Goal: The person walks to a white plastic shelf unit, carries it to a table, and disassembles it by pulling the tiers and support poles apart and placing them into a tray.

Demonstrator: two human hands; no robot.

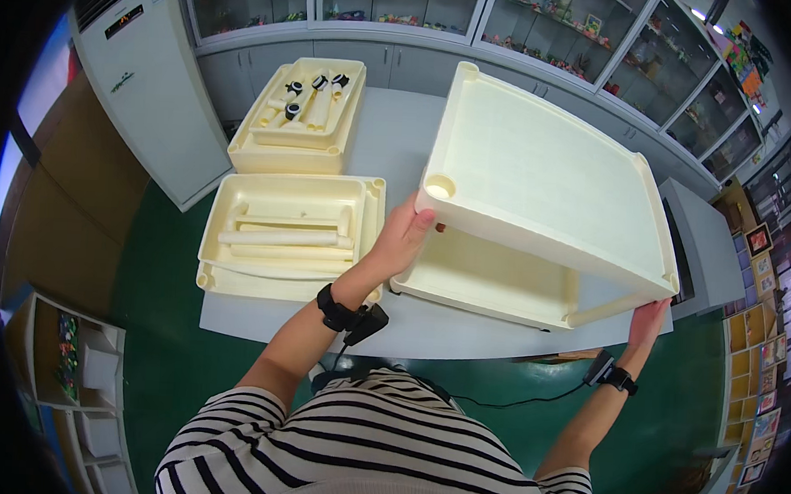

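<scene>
A cream plastic shelf tray [547, 161] sits tilted above a matching lower tray [495, 265] at the right of the table. My left hand [398, 237] grips the upper tray's near left corner, thumb just under its round socket hole [439, 187]. At the near right corner, my right hand [648, 320] holds the upper tray from the side and below. Between the two trays a cream corner post [600, 310] shows at the near right. Whether the left posts are joined is hidden behind my left hand and the upper tray.
Left on the grey table [402, 113], a cream tray [288, 181] holds several tubes [282, 238]. Behind it, stacked trays [286, 157] carry shorter tubes and black casters [292, 111]. A standing air conditioner [148, 93] is at left; glass display cabinets [395, 2] line the back.
</scene>
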